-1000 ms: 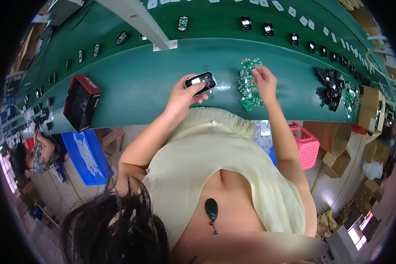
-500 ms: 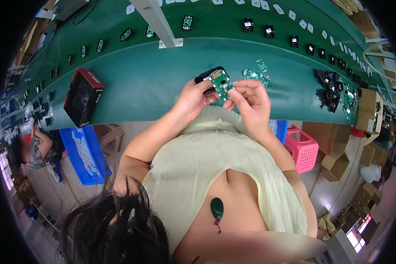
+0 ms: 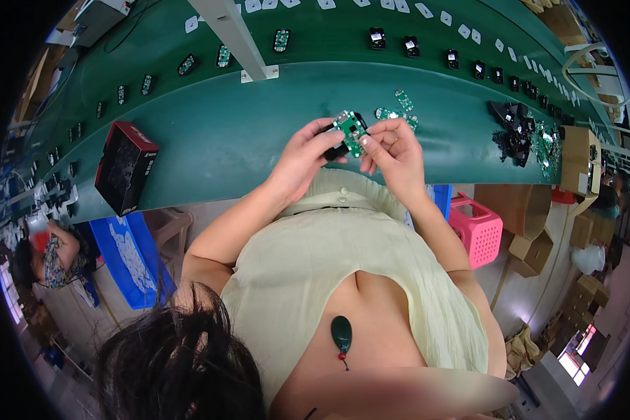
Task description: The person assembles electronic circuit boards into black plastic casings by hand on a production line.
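Over the near part of the green bench, my left hand (image 3: 308,154) grips a black plastic housing (image 3: 337,152), thumb on top. A green circuit board (image 3: 351,131) lies tilted over this housing and covers much of it. My right hand (image 3: 393,148) pinches the board's near right edge between thumb and fingers. Whether the board sits inside the housing, I cannot tell. Just beyond my right hand rests a small group of loose circuit boards (image 3: 404,100).
A black and red box (image 3: 124,168) stands at the left. Black housings (image 3: 514,129) and boards (image 3: 544,150) are heaped at the right by a cardboard box (image 3: 579,161). Rows of parts lie on the far strip, behind a metal post (image 3: 234,35). Someone sits far left.
The housing has turned in my left hand and now shows below the board as well. The board has shifted slightly over it. The whole view has moved a little.
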`<state>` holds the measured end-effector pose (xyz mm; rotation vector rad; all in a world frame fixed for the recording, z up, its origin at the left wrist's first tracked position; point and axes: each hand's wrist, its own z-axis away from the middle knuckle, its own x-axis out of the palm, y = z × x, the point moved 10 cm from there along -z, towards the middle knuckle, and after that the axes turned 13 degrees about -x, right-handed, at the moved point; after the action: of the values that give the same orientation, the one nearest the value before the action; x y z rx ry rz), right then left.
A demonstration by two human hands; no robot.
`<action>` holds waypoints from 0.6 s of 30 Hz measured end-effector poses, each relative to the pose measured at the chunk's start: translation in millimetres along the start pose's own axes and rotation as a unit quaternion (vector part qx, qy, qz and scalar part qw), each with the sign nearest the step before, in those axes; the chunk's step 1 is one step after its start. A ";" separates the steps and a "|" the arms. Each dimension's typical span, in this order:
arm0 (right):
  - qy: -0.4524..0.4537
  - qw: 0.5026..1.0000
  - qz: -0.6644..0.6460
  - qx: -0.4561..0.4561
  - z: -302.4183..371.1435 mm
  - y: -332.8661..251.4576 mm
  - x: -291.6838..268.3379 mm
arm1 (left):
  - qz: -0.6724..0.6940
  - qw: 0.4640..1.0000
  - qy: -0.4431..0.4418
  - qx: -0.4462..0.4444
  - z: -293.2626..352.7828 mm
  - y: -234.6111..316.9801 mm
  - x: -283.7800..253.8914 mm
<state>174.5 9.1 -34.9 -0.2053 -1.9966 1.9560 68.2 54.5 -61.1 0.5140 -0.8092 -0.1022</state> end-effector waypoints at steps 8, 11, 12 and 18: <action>0.000 0.906 0.322 -0.274 -2.2 -66.6 11.8 | -0.160 0.984 0.080 0.010 -4.8 2.1 -11.3; -0.027 0.918 0.281 -0.280 -3.8 -59.6 16.9 | -0.165 0.983 0.075 0.023 -1.4 5.0 -6.7; -0.029 0.918 0.280 -0.279 -4.3 -60.1 17.6 | -0.164 0.983 0.077 0.023 -0.3 5.1 -6.7; -0.093 0.922 0.229 -0.298 -6.4 -57.2 27.1 | -0.246 0.965 0.071 0.053 6.6 13.4 5.8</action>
<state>158.8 21.8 25.4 -0.7121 -2.8389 1.5676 66.1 61.9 -47.0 0.8077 -0.5345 -0.4768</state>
